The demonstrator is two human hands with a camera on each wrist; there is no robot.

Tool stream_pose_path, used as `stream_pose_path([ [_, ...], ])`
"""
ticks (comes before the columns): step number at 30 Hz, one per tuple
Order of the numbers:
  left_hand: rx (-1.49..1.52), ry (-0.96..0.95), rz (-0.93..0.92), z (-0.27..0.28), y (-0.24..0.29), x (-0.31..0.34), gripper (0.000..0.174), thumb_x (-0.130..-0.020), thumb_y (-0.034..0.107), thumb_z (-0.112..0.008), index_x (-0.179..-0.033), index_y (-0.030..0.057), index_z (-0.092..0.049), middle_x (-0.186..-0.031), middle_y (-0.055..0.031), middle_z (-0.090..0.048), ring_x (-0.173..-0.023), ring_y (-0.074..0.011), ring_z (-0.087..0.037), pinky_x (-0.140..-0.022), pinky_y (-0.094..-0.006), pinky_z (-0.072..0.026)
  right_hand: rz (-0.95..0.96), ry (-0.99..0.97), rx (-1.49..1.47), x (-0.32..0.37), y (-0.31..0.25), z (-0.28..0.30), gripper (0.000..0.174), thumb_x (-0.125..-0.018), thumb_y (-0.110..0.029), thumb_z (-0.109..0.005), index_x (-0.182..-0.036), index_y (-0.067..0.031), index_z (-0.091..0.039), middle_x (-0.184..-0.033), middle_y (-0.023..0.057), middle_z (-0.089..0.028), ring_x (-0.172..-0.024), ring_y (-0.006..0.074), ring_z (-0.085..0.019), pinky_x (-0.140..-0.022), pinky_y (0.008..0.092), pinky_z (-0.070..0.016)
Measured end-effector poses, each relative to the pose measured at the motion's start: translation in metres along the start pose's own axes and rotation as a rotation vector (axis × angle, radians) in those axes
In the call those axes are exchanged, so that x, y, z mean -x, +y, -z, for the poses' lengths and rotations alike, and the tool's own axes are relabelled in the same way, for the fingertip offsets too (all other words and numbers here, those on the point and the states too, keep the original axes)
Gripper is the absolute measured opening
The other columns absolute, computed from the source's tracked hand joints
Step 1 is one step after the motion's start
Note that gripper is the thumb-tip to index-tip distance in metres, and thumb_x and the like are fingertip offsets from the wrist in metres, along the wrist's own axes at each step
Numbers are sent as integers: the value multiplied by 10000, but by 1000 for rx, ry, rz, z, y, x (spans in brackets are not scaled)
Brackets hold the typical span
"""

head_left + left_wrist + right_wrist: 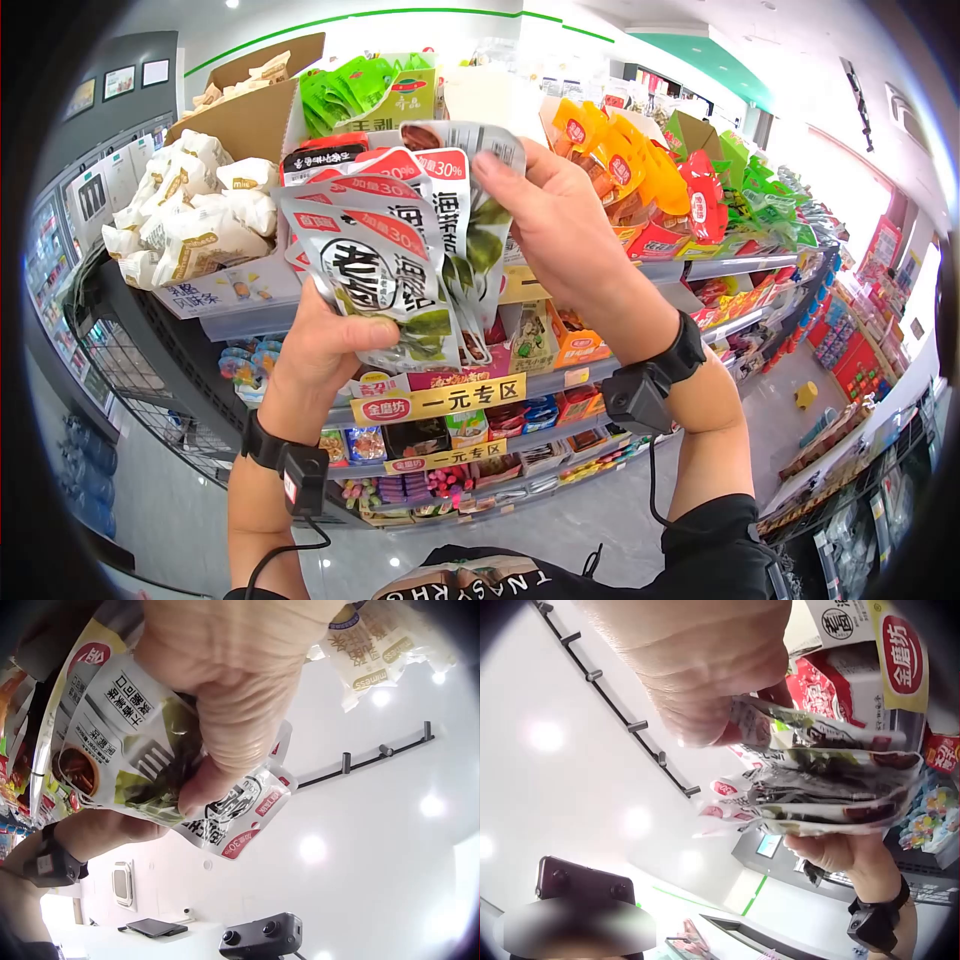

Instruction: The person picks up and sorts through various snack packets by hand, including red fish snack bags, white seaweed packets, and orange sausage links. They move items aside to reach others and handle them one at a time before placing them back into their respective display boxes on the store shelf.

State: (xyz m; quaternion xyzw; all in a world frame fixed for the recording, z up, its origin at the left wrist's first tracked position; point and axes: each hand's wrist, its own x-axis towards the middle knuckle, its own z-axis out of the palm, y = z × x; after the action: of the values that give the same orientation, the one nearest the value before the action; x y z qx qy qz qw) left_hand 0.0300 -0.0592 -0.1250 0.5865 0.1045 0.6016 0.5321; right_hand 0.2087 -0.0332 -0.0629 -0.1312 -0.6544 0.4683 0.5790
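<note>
Several silver, red-topped kelp snack pouches (370,250) stand fanned in a stack in front of the shelf. My left hand (325,345) grips them low on the left, its thumb across the front pouch. At the upper right, my right hand (565,215) pinches the top corner of a pouch at the back of the stack. The right wrist view shows the pouches (832,814) edge-on, layered between my right hand (705,667) above and my left hand (840,851) below. In the left wrist view, the printed back of one pouch (127,742) faces the camera.
Behind the pouches, a shelf's top level bears white-wrapped snacks (205,215) at left, a green box of packets (365,95), orange packs (610,155) and a red pack (705,200) at right. Lower tiers carry yellow label strips (440,402). A wire basket (150,370) hangs at left.
</note>
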Motion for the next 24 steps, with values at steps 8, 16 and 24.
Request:
stream_pose_path([
  [8,-342,174,-19,4,1,3,639,-488,23,-717,-1076,-5,-469,-985,-61,-569,-901,-156,-563,-805,-283,-448,-75,8,-258,-10,9,-31,261,-889,-208,-465,-998,20,-530,-921,70,-603,-807,121,-560,-731,267,-447],
  [16,-170,99,-158,6,11,4,678,-485,70,-757,-1083,-40,-457,-1003,-103,-571,-896,-188,-574,-811,-308,-459,18,8,-53,-13,2,-58,390,-905,-347,-378,-1024,-6,-525,-915,81,-598,-840,158,-539,-754,293,-426],
  [24,162,17,-108,18,20,-8,469,-756,159,-590,-1160,-21,-432,-1133,-127,-523,-1021,-248,-528,-905,-396,-416,503,67,786,-96,-13,-3,360,-838,-328,-438,-849,1,-585,-840,143,-594,-758,232,-554,-679,311,-446],
])
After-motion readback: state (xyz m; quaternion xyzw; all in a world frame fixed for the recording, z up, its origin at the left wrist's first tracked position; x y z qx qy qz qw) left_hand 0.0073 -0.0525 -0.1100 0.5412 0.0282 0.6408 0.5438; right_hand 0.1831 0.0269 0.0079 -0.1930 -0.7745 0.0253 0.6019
